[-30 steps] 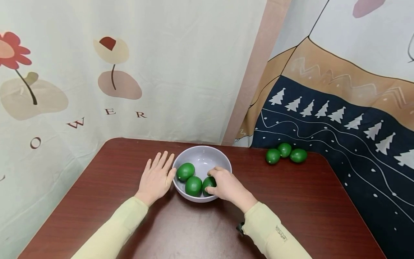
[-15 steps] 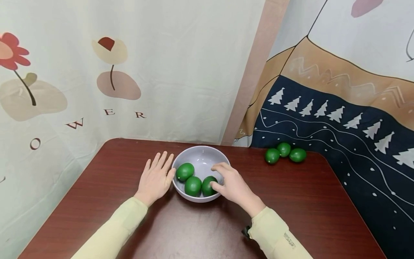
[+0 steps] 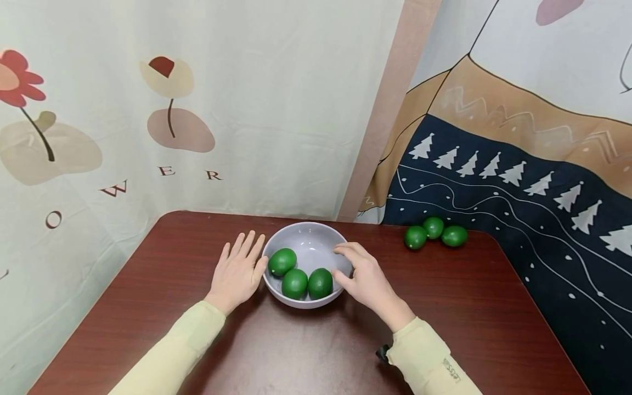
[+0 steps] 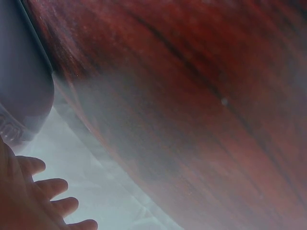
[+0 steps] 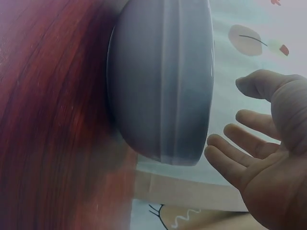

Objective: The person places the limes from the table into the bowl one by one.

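A pale lavender bowl (image 3: pixel 311 240) stands near the far edge of the table, with three limes inside. One lime (image 3: pixel 282 262) lies by the left wall, another lime (image 3: pixel 294 284) at the front, and a third lime (image 3: pixel 320 283) to its right. My left hand (image 3: pixel 237 277) is spread flat beside the bowl, its thumb right at the left rim. Over the right rim my right hand (image 3: pixel 367 280) holds nothing, its thumb and fingers apart and loosely bent. In the right wrist view, those fingers (image 5: pixel 261 143) show just above the bowl's edge.
Three more limes (image 3: pixel 433 228) sit together at the back right of the reddish-brown table (image 3: pixel 296 351). Behind the table hang a pale printed curtain (image 3: pixel 276 109) and, on the right, a dark cloth (image 3: pixel 484 203) with white trees.
My right hand has let go of the rightmost lime in the bowl and drawn back to the right, over the rim. The left hand stays in place.
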`<state>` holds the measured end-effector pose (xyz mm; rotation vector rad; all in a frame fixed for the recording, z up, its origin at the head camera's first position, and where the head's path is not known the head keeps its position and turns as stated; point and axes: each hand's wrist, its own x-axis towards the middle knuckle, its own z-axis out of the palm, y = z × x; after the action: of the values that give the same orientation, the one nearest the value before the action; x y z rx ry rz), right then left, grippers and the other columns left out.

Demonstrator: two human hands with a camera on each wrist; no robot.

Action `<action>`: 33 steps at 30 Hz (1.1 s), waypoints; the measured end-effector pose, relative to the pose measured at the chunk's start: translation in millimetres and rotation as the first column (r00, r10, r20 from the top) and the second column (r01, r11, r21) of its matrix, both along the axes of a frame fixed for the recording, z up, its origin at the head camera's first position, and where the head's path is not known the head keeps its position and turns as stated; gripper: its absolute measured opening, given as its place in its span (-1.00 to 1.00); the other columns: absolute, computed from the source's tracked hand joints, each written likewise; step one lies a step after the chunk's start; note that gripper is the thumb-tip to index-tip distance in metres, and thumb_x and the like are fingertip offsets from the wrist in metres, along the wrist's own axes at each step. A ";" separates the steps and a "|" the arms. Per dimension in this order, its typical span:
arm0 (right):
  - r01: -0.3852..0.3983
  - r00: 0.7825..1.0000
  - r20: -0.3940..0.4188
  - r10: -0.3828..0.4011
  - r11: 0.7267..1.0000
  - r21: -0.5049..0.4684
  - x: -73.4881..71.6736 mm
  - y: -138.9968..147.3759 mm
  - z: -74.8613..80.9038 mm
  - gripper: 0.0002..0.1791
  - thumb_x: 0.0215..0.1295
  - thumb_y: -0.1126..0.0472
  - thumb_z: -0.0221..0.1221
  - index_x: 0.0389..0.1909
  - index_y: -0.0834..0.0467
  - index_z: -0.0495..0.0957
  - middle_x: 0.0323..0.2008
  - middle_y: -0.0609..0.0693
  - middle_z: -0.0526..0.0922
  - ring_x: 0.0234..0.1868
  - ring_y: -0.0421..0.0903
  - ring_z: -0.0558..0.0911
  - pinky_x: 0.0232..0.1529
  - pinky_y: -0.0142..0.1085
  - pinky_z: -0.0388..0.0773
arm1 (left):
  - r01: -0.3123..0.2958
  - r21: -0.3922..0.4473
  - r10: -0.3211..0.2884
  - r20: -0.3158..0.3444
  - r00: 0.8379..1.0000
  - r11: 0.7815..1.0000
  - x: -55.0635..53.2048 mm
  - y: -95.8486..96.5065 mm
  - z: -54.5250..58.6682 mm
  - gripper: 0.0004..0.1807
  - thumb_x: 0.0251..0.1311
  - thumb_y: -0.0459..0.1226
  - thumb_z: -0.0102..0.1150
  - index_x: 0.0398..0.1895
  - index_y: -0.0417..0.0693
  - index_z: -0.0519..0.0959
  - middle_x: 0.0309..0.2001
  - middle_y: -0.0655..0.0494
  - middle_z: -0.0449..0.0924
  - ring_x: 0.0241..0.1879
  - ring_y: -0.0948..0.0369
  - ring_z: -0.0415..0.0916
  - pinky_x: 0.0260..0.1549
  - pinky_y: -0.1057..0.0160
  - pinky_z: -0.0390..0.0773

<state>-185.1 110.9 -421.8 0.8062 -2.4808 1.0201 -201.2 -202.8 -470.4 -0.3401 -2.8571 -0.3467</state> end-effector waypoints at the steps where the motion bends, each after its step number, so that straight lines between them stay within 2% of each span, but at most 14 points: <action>1: 0.004 1.000 -0.006 -0.004 1.000 -0.004 -0.1 0.9 -0.1 -0.58 0.16 0.31 0.40 0.07 0.28 0.67 0.09 0.09 0.66 -0.02 0.00 0.67 -0.15 -0.22 0.71 | 0.000 0.002 0.000 0.003 1.000 1.000 0.0 0.0 -0.1 -0.36 0.62 0.01 -0.27 0.61 -0.09 0.23 0.59 -0.19 0.16 0.59 -0.18 0.02 0.51 -0.30 -0.02; 3: 0.010 1.000 -0.015 -0.010 1.000 -0.012 -0.6 2.7 -0.2 -0.58 0.16 0.32 0.41 0.07 0.28 0.67 0.09 0.10 0.66 -0.03 -0.01 0.67 -0.18 -0.23 0.69 | 0.000 0.004 0.000 0.007 1.000 1.000 -0.2 -0.1 -0.3 -0.36 0.62 0.01 -0.27 0.61 -0.09 0.22 0.59 -0.19 0.16 0.60 -0.18 0.00 0.51 -0.30 -0.03; 8: 0.038 0.999 -0.028 -0.039 0.999 -0.023 -2.1 7.9 -1.6 -0.58 0.16 0.32 0.43 0.07 0.25 0.67 0.10 0.10 0.66 0.10 0.02 0.67 0.00 -0.13 0.68 | 0.000 0.006 0.000 0.012 1.000 1.000 -0.3 -0.4 -0.5 -0.36 0.62 0.01 -0.28 0.61 -0.08 0.22 0.59 -0.18 0.15 0.60 -0.18 -0.02 0.51 -0.29 -0.04; 16: 0.094 0.996 -0.008 -0.094 0.994 -0.049 -5.1 19.7 -3.3 -0.53 0.19 0.32 0.43 0.15 0.28 0.63 0.16 0.13 0.64 0.17 0.06 0.65 0.19 -0.02 0.63 | -0.004 0.003 0.004 0.012 1.000 1.000 -0.2 -0.5 0.2 -0.36 0.62 0.02 -0.28 0.61 -0.08 0.22 0.59 -0.18 0.14 0.59 -0.19 0.01 0.50 -0.30 0.00; 26: 0.152 0.988 0.015 -0.151 0.986 -0.070 -9.2 36.7 -6.6 -0.50 0.23 0.32 0.42 0.20 0.27 0.61 0.17 0.15 0.63 0.13 0.08 0.66 0.11 -0.02 0.67 | -0.003 0.015 0.003 0.023 1.000 1.000 -0.2 -0.2 -0.2 -0.36 0.62 0.01 -0.28 0.62 -0.08 0.21 0.60 -0.19 0.13 0.60 -0.19 -0.01 0.52 -0.29 -0.05; 33: 0.210 0.978 0.000 -0.210 0.974 -0.082 -15.4 46.1 -11.0 -0.51 0.23 0.32 0.42 0.19 0.28 0.61 0.12 0.19 0.64 0.09 0.12 0.65 0.04 0.02 0.68 | -0.002 0.011 0.002 0.013 1.000 1.000 -1.0 -0.5 -1.6 -0.36 0.62 0.02 -0.28 0.61 -0.08 0.22 0.59 -0.19 0.14 0.59 -0.20 0.01 0.51 -0.29 -0.01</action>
<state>-200.5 157.0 -432.8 0.5089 -2.4369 1.0314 -202.2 -203.3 -472.1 -0.3346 -2.8674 -0.3651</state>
